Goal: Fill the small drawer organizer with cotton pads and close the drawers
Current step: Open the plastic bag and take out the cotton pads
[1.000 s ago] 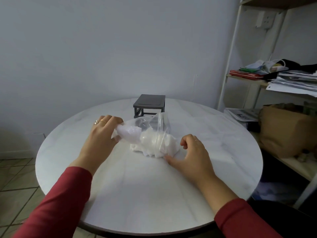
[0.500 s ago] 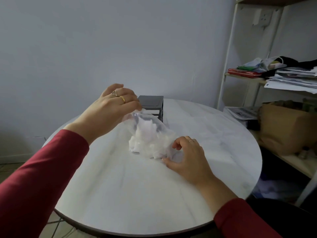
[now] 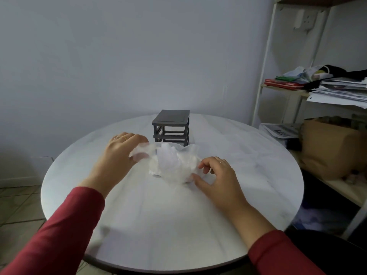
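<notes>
A round white counter (image 3: 178,225) is being shown against a plain pale wall (image 3: 119,56); tiled floor (image 3: 17,205) is being seen at the near left, and a white shelf unit (image 3: 264,76) at the right is being loaded with stacked papers (image 3: 341,90) and a brown paper bag (image 3: 329,147). The left hand (image 3: 121,153) is being held palm down over the left end of a clear plastic bag (image 3: 174,161); its fingers (image 3: 139,138) are being curled together onto the bag's loose edge, pinching the film. The right hand (image 3: 218,179) is being rested on the counter at the bag's right end; its fingers (image 3: 204,165) are being bent inward, and the thumb is being pressed against the bag; whether the film is being pinched there cannot be told. White cotton pads (image 3: 166,159) are being seen bunched inside the bag, which is lying at the counter's middle. The dark grey drawer organizer (image 3: 171,126) is being left standing just beyond the bag, toward the far edge; its frame is being seen through as open slots, and its lower front is being partly covered by the bag.
</notes>
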